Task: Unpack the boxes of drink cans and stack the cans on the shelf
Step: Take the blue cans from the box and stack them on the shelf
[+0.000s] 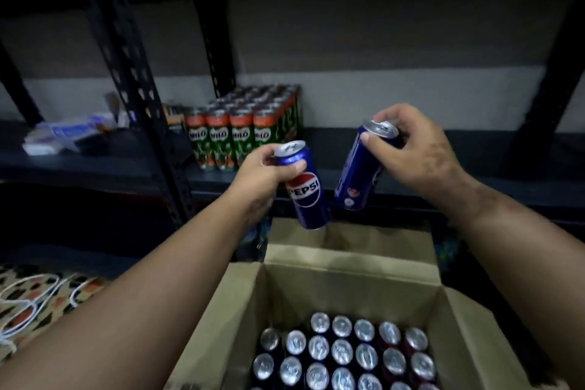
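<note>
My left hand (258,177) grips a blue Pepsi can (305,190) near its top, the logo facing me and the can tilted. A second blue can (359,174) hangs in my right hand (421,152), held by fingers curled round its rim. Both cans are in the air above the far flap of an open cardboard box (348,266), just in front of the dark shelf (395,180). Inside the box stand several cans (343,351) with silver tops showing. A block of green Milo cans (243,130) stands on the shelf, behind and left of my hands.
A black perforated upright (142,98) of the rack crosses the left side. White and blue packets (66,136) lie on the neighbouring shelf at left. A patterned cloth with white cord (38,301) lies at lower left. The shelf right of the Milo cans is bare.
</note>
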